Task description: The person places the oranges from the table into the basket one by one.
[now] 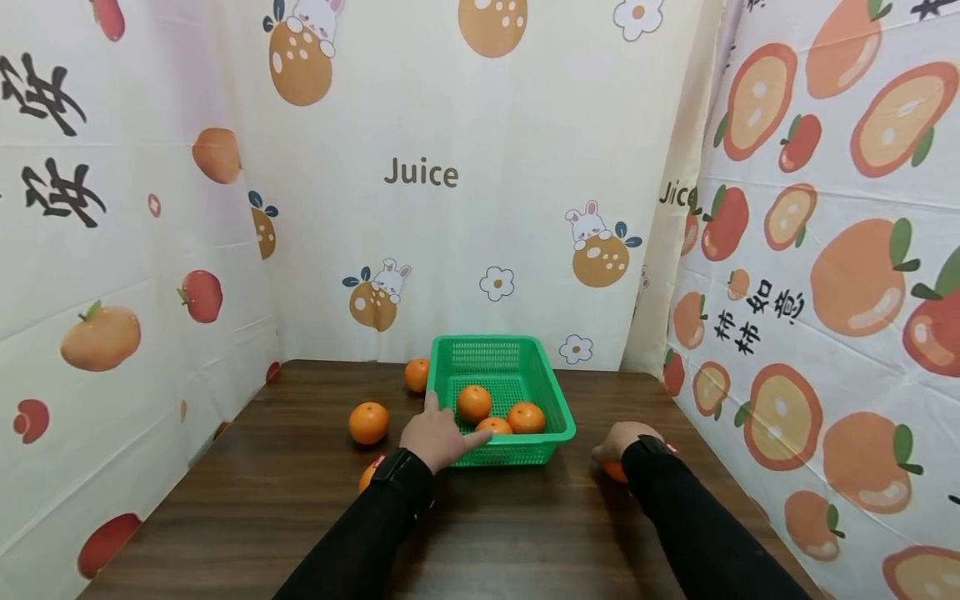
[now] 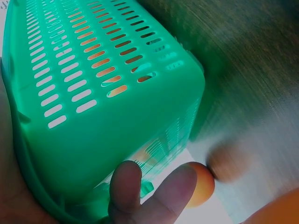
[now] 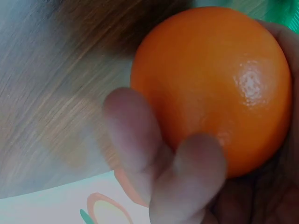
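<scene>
A green plastic basket (image 1: 561, 400) with slotted walls stands at the middle of the table, with three oranges inside, one of them (image 1: 474, 404) towards the left wall. My left hand (image 1: 437, 437) holds the basket's near left corner, its thumb along the front rim. From the left wrist, fingertips (image 2: 125, 184) show beside the basket's outer wall. To the right of the basket, my right hand (image 1: 626, 437) grips another orange (image 3: 210, 93), fingers curled round it low over the table. In the head view the hand and wrist mostly cover this orange.
Left of the basket, an orange (image 1: 417, 375) sits near the back edge and another (image 1: 369, 422) lies closer. A third (image 1: 369, 475) is partly hidden behind my left wrist. Fruit-printed cloth (image 1: 480, 208) hangs behind and along both sides of the brown table (image 1: 285, 492).
</scene>
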The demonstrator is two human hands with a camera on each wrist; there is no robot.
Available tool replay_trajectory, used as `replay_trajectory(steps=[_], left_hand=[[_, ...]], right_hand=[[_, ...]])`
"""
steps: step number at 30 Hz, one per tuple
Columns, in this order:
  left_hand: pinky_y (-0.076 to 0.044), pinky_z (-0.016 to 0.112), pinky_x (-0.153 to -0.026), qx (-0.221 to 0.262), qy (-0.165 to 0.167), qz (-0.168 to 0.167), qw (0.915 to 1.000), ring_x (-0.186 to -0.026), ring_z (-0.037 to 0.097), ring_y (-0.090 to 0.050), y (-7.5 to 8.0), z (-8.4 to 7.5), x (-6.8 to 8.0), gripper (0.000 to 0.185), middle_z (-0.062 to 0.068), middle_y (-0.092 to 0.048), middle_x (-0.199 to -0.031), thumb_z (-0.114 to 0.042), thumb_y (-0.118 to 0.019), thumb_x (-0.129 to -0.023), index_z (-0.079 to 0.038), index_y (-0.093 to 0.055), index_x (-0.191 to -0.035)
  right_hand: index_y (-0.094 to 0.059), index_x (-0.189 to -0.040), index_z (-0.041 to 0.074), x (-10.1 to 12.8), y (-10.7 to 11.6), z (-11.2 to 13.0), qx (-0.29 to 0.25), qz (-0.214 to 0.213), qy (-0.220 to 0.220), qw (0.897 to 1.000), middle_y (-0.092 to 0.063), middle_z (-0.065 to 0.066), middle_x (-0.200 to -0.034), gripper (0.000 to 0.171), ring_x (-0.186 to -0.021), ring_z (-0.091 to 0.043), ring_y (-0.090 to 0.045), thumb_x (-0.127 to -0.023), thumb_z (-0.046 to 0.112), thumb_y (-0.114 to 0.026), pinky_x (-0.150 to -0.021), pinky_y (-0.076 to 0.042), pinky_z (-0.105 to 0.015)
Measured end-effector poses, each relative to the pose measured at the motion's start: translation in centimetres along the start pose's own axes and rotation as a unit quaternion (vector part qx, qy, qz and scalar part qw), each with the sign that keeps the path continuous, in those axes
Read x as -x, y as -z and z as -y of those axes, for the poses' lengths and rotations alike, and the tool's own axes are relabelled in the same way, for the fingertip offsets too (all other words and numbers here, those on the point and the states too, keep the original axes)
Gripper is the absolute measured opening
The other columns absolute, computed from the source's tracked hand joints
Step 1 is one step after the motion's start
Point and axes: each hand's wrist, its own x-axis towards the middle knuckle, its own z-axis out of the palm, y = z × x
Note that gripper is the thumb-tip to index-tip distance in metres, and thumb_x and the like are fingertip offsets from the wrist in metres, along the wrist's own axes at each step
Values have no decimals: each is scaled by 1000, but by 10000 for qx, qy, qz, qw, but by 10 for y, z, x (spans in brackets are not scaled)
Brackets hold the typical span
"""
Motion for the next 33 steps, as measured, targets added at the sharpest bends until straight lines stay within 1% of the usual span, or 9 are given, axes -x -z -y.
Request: replay_trajectory(steps=[4,6,14,20,22,26,30,33], left_hand=[[-56,40,-71,60,13,-22,10000,-73,24,-64,3,0,0,91,28,-31,-170,-84,-58,-90,-2,-74,-126],[-56,40,-71,96,1,-17,10000,-72,24,-63,4,0,0,91,28,-32,-169,-83,-59,-90,-1,-74,-125],[-55,38,-68,-4,-47,-33,10000,-70,22,-62,2,1,-2,90,28,-32,-169,-84,-59,-90,-1,-76,-122],[-54,38,-67,2,-83,-49,10000,-68,22,-62,3,-1,2,90,29,-32,-169,-83,-58,-91,-1,-76,-121],[-54,38,-66,16,-98,-28,9999,-67,22,-62,3,-2,3,90,30,-31,-170,-83,-59,-91,-1,-76,-121],[-53,38,-64,50,-101,-23,9999,-65,22,-61,2,-3,5,90,31,-31,-169,-82,-60,-90,0,-76,-121],[-52,38,-63,78,-65,-75,9999,-64,24,-60,1,-2,5,89,31,-32,-169,-82,-61,-90,0,-76,-121],[-52,38,-62,83,-47,-115,9999,-64,24,-60,0,-1,3,89,31,-32,-169,-82,-61,-90,0,-77,-119]], right_hand=[[-79,-108,3,-7,-1,1,63,-79,-2,9999,-69,-12,-95,45,-84,-30,-61,-90,44,-78,-82,-55,-45],[-79,-106,2,-8,-1,2,107,-126,25,9999,-68,-13,-94,46,-83,-30,-61,-90,45,-78,-81,-55,-46],[-79,-106,2,-11,-5,1,146,-195,6,9997,-68,-13,-92,45,-83,-30,-61,-90,45,-78,-82,-55,-47],[-79,-106,1,-2,-6,3,141,-278,80,9995,-71,-15,-96,46,-85,-31,-62,-91,44,-77,-85,-56,-50],[-79,-106,1,0,-9,1,122,-294,99,9994,-71,-14,-95,46,-84,-31,-61,-91,44,-77,-83,-56,-50],[-78,-103,0,-2,-18,-3,53,-355,55,9993,-69,-13,-91,45,-81,-31,-61,-90,43,-78,-79,-56,-48],[-78,-103,0,-3,-19,-3,17,-409,8,9992,-69,-13,-90,44,-80,-30,-61,-88,41,-80,-78,-56,-47],[-78,-101,1,0,-19,0,93,-553,65,9984,-71,-14,-90,42,-79,-30,-62,-87,41,-80,-77,-57,-48]])
